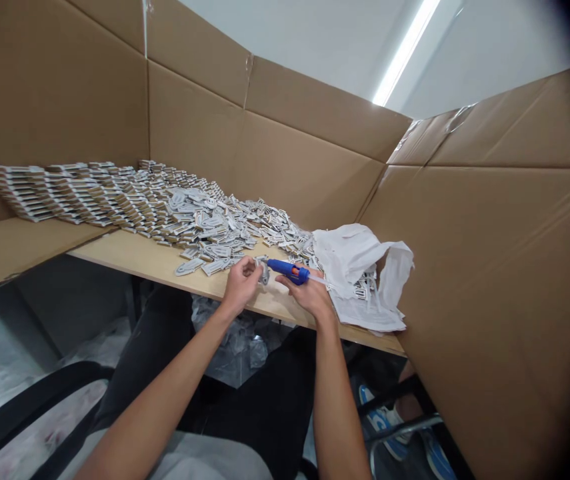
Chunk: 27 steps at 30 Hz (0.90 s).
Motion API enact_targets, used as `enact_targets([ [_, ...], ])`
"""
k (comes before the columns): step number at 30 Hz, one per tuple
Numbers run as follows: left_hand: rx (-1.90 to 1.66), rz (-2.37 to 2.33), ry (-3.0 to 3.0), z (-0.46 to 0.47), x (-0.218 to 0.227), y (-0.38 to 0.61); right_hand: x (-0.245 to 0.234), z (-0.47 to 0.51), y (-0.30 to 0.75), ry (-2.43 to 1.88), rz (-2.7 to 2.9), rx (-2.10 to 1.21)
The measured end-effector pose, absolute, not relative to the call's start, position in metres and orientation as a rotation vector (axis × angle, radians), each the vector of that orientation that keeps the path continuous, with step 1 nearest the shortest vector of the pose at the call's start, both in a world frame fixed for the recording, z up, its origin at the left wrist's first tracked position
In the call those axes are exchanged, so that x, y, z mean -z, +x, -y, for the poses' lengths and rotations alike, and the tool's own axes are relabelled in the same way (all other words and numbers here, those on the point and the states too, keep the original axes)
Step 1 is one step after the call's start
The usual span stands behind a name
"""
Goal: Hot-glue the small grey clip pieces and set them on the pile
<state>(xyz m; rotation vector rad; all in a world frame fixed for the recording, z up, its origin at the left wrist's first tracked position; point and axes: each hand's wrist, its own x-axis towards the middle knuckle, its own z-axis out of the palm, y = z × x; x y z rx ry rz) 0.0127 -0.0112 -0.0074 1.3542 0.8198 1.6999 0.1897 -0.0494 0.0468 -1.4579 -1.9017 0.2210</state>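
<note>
My right hand (309, 293) is wrapped round a blue glue gun (289, 270) with orange parts and a pale glue stick out of its back. The gun's nozzle points left, close to a small grey piece (264, 272) pinched in my left hand (241, 285). Whether the nozzle touches the piece I cannot tell. Behind my hands lies a loose heap of similar grey-and-white flat pieces (215, 227). To the right, a white plastic bag (349, 257) lies open with more white pieces (365, 287) inside.
Neatly stacked rows of pieces (65, 193) fill the left back of the wooden table (129, 252). Tall cardboard walls (309, 147) enclose the back and sides. Clear plastic bags (239, 353) lie below the table. Blue-and-white shoes (385, 423) of another person show at lower right.
</note>
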Motion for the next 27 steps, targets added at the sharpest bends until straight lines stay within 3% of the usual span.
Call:
enact_targets([
  [27, -1.701, -0.811, 1.377, 0.0089, 0.0115, 0.0126, -0.0439, 0.0471, 0.1889, -1.461, 1.875, -0.295],
])
